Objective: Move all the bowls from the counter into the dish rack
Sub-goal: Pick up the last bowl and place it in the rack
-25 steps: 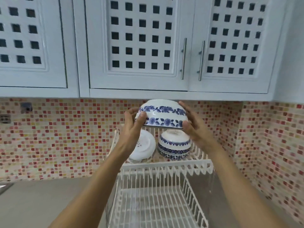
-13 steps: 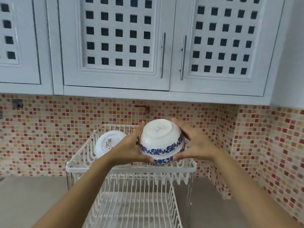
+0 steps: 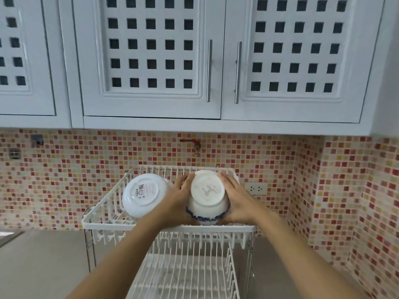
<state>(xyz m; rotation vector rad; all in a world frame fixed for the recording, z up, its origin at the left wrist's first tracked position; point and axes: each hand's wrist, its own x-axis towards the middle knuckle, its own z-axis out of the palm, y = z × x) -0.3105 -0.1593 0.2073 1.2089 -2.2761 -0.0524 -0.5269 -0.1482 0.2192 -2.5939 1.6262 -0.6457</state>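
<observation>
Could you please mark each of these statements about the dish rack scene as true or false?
1. Both hands hold the blue-patterned bowl upside down, its base facing the camera. True: the left hand and the right hand grip its sides.
2. The white bowl sits on the lower tier of the dish rack. False: it sits in the upper tier, left of the held bowl.
3. The cabinet doors above stand open. False: they are shut.
4. A wall socket shows on the tiled wall to the right of the rack. True.
5. The lower tier holds several plates. False: no dishes show on it.
</observation>
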